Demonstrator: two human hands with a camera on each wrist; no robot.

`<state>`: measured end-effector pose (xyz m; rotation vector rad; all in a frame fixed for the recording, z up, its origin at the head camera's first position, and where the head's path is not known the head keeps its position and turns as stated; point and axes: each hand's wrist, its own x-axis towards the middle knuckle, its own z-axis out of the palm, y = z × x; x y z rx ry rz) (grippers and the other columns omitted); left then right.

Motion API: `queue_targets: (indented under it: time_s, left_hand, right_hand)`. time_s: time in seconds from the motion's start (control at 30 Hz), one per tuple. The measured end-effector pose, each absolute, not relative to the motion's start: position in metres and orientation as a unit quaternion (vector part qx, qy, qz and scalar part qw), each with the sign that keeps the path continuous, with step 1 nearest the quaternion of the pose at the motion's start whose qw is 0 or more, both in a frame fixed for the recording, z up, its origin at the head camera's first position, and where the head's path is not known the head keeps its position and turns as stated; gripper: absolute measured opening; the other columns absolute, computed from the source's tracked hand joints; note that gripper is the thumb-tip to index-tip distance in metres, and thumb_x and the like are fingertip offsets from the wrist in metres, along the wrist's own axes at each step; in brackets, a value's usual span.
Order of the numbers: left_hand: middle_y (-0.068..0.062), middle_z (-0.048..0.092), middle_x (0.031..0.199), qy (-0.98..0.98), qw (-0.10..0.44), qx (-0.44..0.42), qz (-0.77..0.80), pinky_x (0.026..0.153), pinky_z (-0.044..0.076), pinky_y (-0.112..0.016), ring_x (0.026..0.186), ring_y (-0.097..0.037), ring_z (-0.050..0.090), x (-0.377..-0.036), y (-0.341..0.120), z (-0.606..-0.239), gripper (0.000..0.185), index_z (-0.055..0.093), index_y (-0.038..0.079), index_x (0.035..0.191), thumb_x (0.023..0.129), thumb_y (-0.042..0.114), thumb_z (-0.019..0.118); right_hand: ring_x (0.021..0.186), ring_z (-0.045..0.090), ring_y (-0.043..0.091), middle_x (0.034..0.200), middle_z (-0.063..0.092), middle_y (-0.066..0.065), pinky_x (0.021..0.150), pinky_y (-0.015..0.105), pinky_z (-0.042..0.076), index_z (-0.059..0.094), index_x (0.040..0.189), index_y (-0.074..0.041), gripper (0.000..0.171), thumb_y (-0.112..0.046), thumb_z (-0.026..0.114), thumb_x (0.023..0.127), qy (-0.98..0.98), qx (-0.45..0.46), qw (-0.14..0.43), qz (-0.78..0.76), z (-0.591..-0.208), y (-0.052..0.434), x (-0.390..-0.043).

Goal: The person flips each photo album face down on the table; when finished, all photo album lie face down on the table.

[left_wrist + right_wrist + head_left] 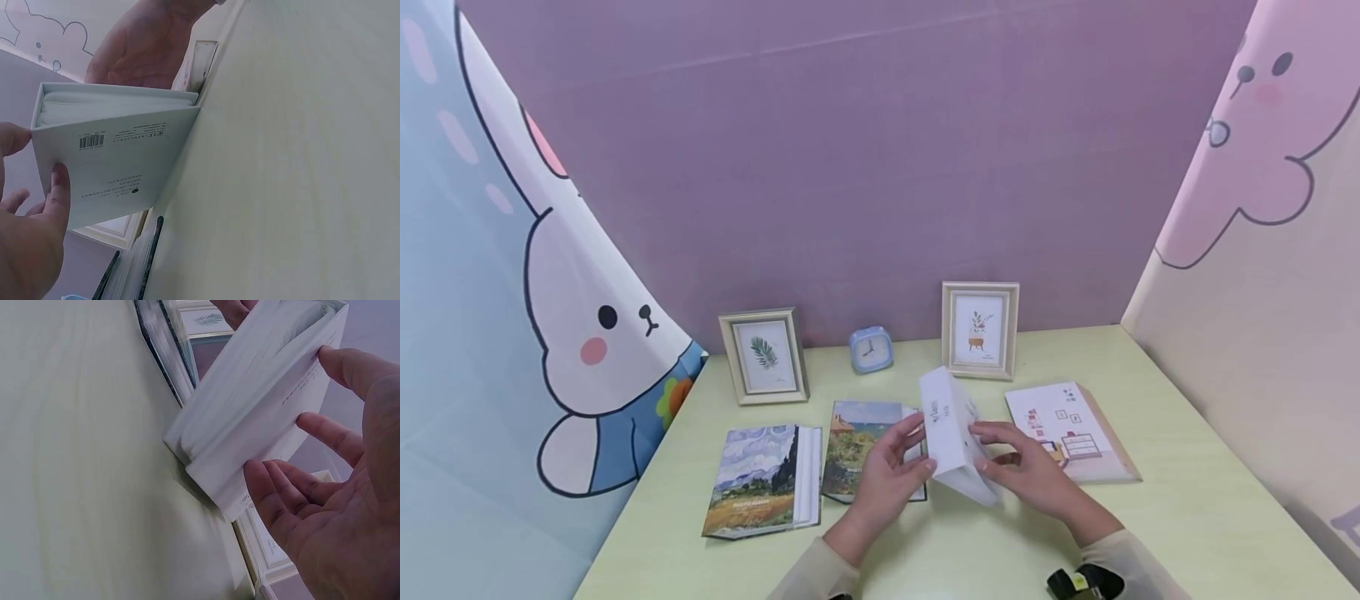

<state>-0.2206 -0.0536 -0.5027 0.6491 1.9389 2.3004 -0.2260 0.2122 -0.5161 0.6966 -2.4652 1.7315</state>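
Between both hands, a white photo album (pixel 946 437) is held tilted over the table, its spine turned up toward the head camera. My left hand (pixel 883 479) grips the spine side; in the left wrist view its thumb (pixel 59 181) presses on the cover printed with a barcode. On the opposite cover, my right hand (pixel 1037 475) holds with spread, slightly bent fingers, and their tips touch the cover in the right wrist view. The page edges (pixel 250 381) show between the covers there. Whether the album's lower corner touches the table cannot be told.
Two albums with painted landscape covers lie at left, one (pixel 760 483) in front, another (pixel 853 442) partly behind my left hand. A white illustrated album (pixel 1052 417) lies right. Behind stand a leaf-print frame (pixel 767 357), a blue clock (pixel 871 349) and a plant-print frame (pixel 979 331).
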Motion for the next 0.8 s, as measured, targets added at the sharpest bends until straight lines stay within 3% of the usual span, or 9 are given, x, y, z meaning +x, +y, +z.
queue_targets:
  time_s: [0.2,0.4,0.57,0.8]
  left_hand:
    - [-0.014,0.044,0.160,0.618,0.042,0.241,0.747,0.107,0.053,-0.041,0.142,-0.039,0.048,-0.2196,-0.0548,-0.5018,0.071,0.041,0.001,0.156,0.092,-0.007,0.072]
    - [-0.017,0.034,0.166,0.577,0.067,0.277,0.765,0.111,0.049,-0.045,0.145,-0.044,0.042,-0.2196,-0.0554,-0.5044,0.076,0.034,-0.002,0.159,0.093,-0.010,0.071]
    - [-0.020,0.036,0.164,0.564,0.088,0.285,0.770,0.113,0.047,-0.046,0.146,-0.044,0.040,-0.2196,-0.0548,-0.5058,0.075,0.034,-0.002,0.159,0.094,-0.009,0.070]
    - [-0.017,0.037,0.164,0.578,0.091,0.279,0.762,0.113,0.048,-0.046,0.144,-0.044,0.043,-0.2182,-0.0550,-0.5079,0.068,0.042,-0.003,0.154,0.092,-0.010,0.071]
  right_hand:
    - [0.128,0.056,0.045,0.150,0.055,0.012,0.094,0.035,0.059,0.060,0.147,-0.018,0.049,-0.019,0.074,0.100,-0.793,0.228,0.021,0.565,-0.5155,0.2121,-0.2255]
    - [0.128,0.055,0.050,0.150,0.055,0.015,0.097,0.033,0.058,0.055,0.152,-0.015,0.050,-0.014,0.068,0.103,-0.783,0.245,0.021,0.572,-0.5113,0.2122,-0.2225]
    - [0.130,0.052,0.051,0.153,0.053,0.014,0.099,0.032,0.056,0.051,0.155,-0.014,0.050,-0.013,0.063,0.106,-0.780,0.249,0.015,0.575,-0.5094,0.2123,-0.2211]
    - [0.132,0.055,0.039,0.156,0.050,0.013,0.101,0.033,0.054,0.048,0.157,-0.015,0.052,-0.013,0.061,0.107,-0.780,0.250,0.012,0.574,-0.5117,0.2123,-0.2221]
